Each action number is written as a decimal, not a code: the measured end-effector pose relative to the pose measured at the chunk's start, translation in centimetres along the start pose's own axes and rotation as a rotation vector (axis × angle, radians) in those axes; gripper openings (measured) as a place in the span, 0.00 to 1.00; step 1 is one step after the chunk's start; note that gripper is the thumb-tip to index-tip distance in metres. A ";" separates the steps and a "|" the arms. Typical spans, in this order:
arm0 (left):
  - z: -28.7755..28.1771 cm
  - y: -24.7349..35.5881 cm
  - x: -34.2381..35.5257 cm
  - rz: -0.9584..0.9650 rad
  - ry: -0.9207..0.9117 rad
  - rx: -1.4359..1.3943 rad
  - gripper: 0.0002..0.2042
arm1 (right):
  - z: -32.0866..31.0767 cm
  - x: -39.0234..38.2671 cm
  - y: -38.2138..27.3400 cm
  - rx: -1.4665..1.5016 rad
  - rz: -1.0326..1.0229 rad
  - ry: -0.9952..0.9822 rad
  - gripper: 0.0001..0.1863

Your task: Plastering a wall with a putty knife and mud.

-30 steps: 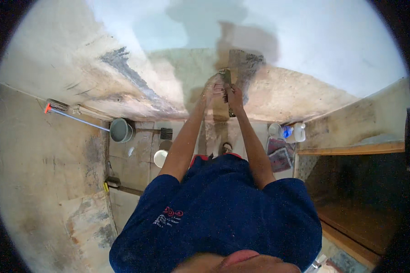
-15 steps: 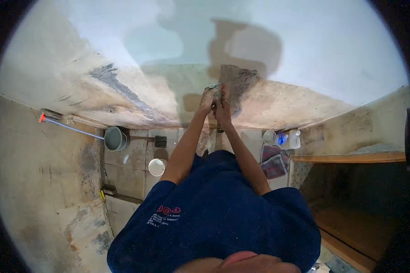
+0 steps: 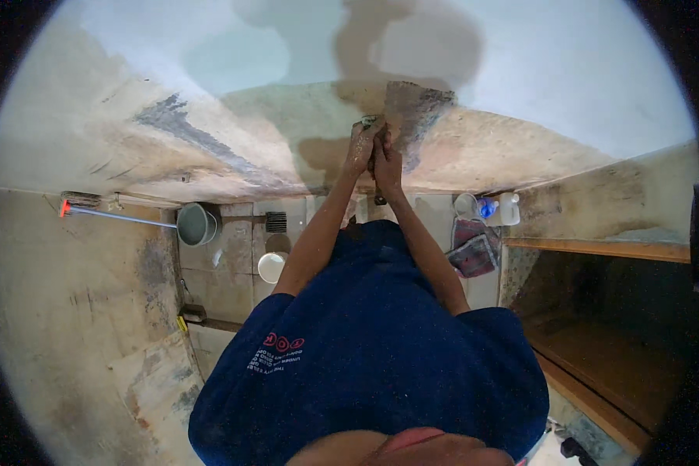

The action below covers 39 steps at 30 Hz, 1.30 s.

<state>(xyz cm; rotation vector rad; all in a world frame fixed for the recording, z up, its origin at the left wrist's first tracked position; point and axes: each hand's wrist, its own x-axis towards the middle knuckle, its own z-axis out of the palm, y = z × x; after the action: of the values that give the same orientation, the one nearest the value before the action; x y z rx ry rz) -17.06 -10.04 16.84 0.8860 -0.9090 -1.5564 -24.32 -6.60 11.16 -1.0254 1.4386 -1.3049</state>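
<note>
1. Tool (image 3: 380, 199) sits just left of and below the grey patch (image 3: 418, 107) on the wall, tucked between two hands. Only the dark lower end shows clearly, so I can't say exactly what kind it is.
2. Right hand (image 3: 389, 166) looks wrapped snugly around the tool, no real gap. Left hand (image 3: 360, 149), dusted with white, is up at the top end, also left of the patch; can't tell if it's truly gripping or just touching.
3. Progress-wise, I'd guess partway. White wall (image 3: 547, 74) above the patch looks smooth and finished. Stained band (image 3: 505, 151) right of the patch looks untouched, and the grey streak (image 3: 185, 130) well off to its left seems rough too, so those are probably left over.
4. Grey bucket (image 3: 197, 225) and white bucket (image 3: 272, 267) stand on the floor, left of and below the patch.
</note>
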 end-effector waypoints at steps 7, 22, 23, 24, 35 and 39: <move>0.5 -1.0 -0.2 0.103 0.062 -0.106 0.12 | 0.3 -0.3 -0.3 -0.026 -0.087 0.073 0.24; 0.7 0.7 0.8 0.132 0.077 -0.180 0.09 | 1.8 0.7 -0.5 -0.035 -0.315 0.199 0.20; 0.6 1.6 0.9 0.122 0.031 -0.158 0.09 | 1.9 0.6 -2.1 -0.043 -0.277 0.170 0.19; 0.4 1.8 0.7 0.106 -0.017 -0.137 0.08 | 1.8 -0.1 -3.3 -0.054 -0.235 0.146 0.19; -0.9 0.2 1.0 0.096 -0.049 -0.077 0.10 | 1.7 0.1 -1.9 -0.111 -0.182 0.125 0.21; 0.2 0.1 0.2 0.126 0.029 0.001 0.12 | 1.4 0.3 -0.9 0.015 -0.097 0.138 0.23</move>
<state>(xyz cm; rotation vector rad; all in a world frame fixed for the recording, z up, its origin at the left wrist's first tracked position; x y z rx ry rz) -17.24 -10.26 17.02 0.8343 -0.9267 -1.4319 -23.04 -7.27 12.02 -1.0225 1.4955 -1.4790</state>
